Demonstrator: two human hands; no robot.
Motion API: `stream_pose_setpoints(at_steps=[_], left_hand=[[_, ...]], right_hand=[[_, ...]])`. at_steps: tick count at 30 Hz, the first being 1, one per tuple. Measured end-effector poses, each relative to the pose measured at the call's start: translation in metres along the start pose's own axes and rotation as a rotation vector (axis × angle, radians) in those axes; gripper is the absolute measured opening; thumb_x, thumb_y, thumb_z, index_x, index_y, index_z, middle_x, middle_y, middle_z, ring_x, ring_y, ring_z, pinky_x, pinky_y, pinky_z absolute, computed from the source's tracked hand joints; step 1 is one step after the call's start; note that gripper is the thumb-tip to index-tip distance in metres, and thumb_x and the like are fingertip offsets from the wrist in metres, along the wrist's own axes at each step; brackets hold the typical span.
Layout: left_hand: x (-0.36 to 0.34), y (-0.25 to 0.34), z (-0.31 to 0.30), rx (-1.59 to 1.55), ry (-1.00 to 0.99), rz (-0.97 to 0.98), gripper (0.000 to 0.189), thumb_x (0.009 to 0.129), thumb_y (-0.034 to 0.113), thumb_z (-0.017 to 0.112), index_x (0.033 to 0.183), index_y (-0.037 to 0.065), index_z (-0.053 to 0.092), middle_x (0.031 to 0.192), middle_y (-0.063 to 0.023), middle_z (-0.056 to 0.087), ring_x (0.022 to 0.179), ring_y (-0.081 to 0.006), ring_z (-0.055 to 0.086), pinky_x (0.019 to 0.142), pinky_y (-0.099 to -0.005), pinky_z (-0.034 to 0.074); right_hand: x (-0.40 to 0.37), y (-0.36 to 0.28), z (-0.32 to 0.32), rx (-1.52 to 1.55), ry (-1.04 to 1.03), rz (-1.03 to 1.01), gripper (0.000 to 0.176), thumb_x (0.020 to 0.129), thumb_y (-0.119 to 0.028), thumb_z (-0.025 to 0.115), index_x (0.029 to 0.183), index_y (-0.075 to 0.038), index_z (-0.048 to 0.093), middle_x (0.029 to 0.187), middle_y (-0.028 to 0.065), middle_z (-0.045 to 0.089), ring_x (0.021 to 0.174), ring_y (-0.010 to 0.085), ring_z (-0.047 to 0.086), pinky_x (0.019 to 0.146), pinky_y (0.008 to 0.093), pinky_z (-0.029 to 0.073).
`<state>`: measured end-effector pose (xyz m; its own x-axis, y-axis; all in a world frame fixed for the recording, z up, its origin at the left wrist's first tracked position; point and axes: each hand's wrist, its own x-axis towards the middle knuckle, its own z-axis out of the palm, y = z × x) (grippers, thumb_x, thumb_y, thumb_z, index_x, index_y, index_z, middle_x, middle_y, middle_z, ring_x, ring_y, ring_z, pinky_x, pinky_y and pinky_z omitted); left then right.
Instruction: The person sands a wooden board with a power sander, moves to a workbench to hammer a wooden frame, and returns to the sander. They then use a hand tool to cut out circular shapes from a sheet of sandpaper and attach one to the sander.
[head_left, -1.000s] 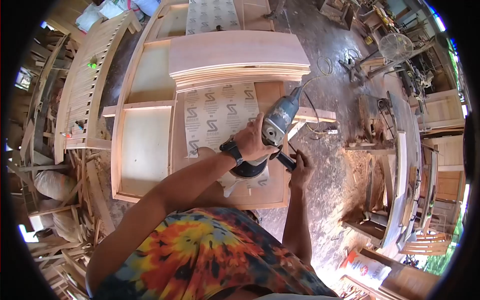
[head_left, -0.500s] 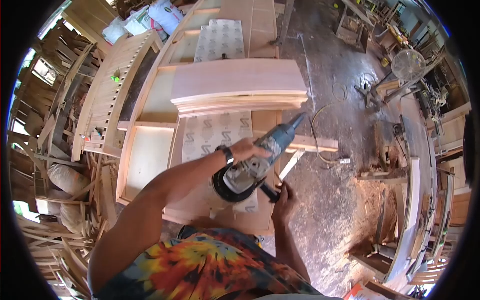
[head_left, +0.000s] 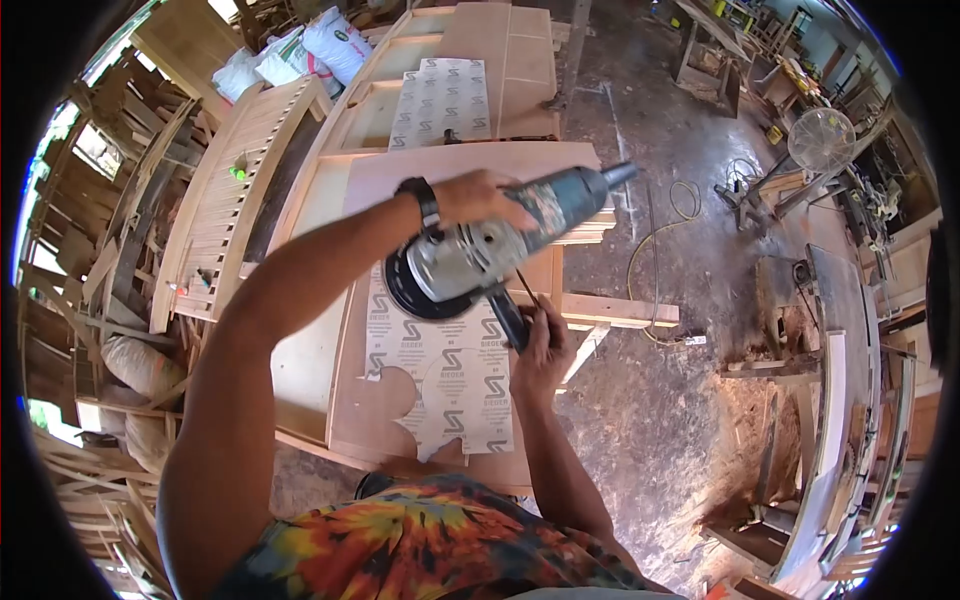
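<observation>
A blue-and-silver angle grinder [head_left: 485, 240] is held up over the workbench, its dark round disc [head_left: 405, 285] toward the left. My left hand [head_left: 480, 200], with a black watch at the wrist, wraps the grinder's body from above. My right hand [head_left: 545, 350] has its fingers closed beside the black side handle [head_left: 508, 318]. A thin dark rod [head_left: 526, 287] sticks up from those fingers. Below lies a printed white sheet [head_left: 450, 385] with rounded brown shapes [head_left: 392, 393] at its left edge. Behind the grinder, a stack of thin wooden boards [head_left: 585, 228] is partly hidden.
Another printed sheet [head_left: 440, 100] lies farther up the bench. A wooden beam [head_left: 620, 310] juts out to the right. A slatted wooden panel [head_left: 225, 190] stands at left, near white sacks [head_left: 335, 45]. A cable [head_left: 640, 250] curls over the floor, and a fan [head_left: 820, 138] stands at right.
The grinder has risen and come closer to the camera, now overlapping the board stack. Both hands have moved up with it, and the right hand has shifted slightly left.
</observation>
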<state>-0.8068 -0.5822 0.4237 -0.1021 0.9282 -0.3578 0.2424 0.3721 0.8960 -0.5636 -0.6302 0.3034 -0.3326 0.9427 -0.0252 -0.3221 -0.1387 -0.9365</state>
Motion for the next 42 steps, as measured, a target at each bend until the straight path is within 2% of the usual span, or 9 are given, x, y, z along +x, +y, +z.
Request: stream_pose_setpoints(at_steps=[6,10,18,20,28,32,36,38,42], left_hand=[[0.044,-0.006,-0.099,-0.107,-0.006,-0.113,0.06,0.078,0.024,0.081,0.131,0.0,0.064,0.113,-0.0078,0.072,0.096,-0.0177,0.068,0.089,-0.0313,0.053],[0.065,-0.033,-0.141,-0.117,0.064,-0.214,0.041,0.076,0.026,0.084,0.106,0.002,0.07,0.092,-0.0086,0.074,0.069,-0.0174,0.07,0.066,-0.0309,0.058],[0.068,-0.06,-0.173,-0.136,0.039,-0.325,0.057,0.073,0.027,0.085,0.122,0.001,0.068,0.111,-0.0113,0.072,0.088,-0.0184,0.07,0.076,-0.0314,0.057],[0.064,-0.057,-0.17,0.051,0.177,-0.01,0.065,0.073,0.031,0.085,0.127,0.001,0.066,0.117,-0.0132,0.071,0.096,-0.021,0.069,0.083,-0.0329,0.056],[0.055,-0.069,-0.179,0.219,0.209,0.079,0.076,0.08,0.049,0.08,0.136,0.001,0.06,0.134,-0.0188,0.064,0.125,-0.0282,0.058,0.108,-0.0342,0.042],[0.035,-0.052,-0.167,0.697,0.314,-0.023,0.083,0.084,0.064,0.069,0.139,0.002,0.058,0.138,-0.0186,0.062,0.13,-0.0301,0.056,0.111,-0.0364,0.041],[-0.018,-0.042,-0.113,0.931,0.616,0.444,0.048,0.084,0.023,0.071,0.127,0.003,0.064,0.121,-0.0196,0.068,0.12,-0.038,0.059,0.109,-0.0408,0.044],[-0.05,-0.055,-0.077,0.959,0.418,0.689,0.049,0.075,0.004,0.068,0.125,0.005,0.064,0.121,-0.0166,0.066,0.118,-0.0367,0.059,0.11,-0.0441,0.042],[-0.061,-0.095,-0.046,1.115,0.254,0.807,0.051,0.076,0.004,0.07,0.126,0.008,0.061,0.127,-0.0129,0.061,0.123,-0.0331,0.055,0.112,-0.0455,0.04]], right_hand=[[0.06,0.018,0.083,0.01,-0.085,-0.05,0.027,0.106,-0.011,0.05,0.127,0.003,0.06,0.1,0.0106,0.07,0.074,0.0097,0.065,0.06,0.0227,0.054],[0.076,0.046,0.125,0.117,-0.085,-0.015,0.028,0.106,-0.011,0.05,0.127,0.002,0.061,0.101,0.0107,0.071,0.077,0.0102,0.066,0.059,0.0227,0.056],[0.08,0.044,0.163,0.039,-0.084,0.005,0.032,0.106,-0.016,0.049,0.128,0.004,0.059,0.103,0.0109,0.072,0.081,0.0134,0.069,0.056,0.0238,0.059],[0.082,0.037,0.168,0.08,-0.072,0.014,0.032,0.107,-0.017,0.049,0.128,0.006,0.059,0.101,0.0112,0.072,0.078,0.0126,0.069,0.056,0.0238,0.057],[0.09,0.034,0.172,0.064,-0.123,0.058,0.028,0.104,-0.012,0.052,0.12,0.008,0.064,0.102,0.0085,0.072,0.09,0.0122,0.066,0.075,0.0256,0.055],[0.095,0.044,0.145,0.136,-0.115,0.012,0.03,0.104,-0.012,0.052,0.126,0.006,0.063,0.109,0.0124,0.073,0.1,0.0176,0.069,0.085,0.0292,0.055],[0.083,0.036,0.069,-0.072,-0.086,0.102,0.03,0.101,-0.013,0.056,0.124,0.003,0.065,0.106,0.0113,0.073,0.097,0.0181,0.071,0.074,0.0271,0.055],[0.074,0.047,0.02,-0.193,-0.034,0.097,0.029,0.101,-0.014,0.055,0.121,0.004,0.066,0.102,0.0115,0.073,0.092,0.0176,0.071,0.072,0.0266,0.054],[0.037,0.054,-0.059,-0.208,0.029,0.165,0.027,0.1,-0.013,0.057,0.119,0.004,0.067,0.096,0.0105,0.072,0.084,0.0161,0.069,0.069,0.0264,0.053]])
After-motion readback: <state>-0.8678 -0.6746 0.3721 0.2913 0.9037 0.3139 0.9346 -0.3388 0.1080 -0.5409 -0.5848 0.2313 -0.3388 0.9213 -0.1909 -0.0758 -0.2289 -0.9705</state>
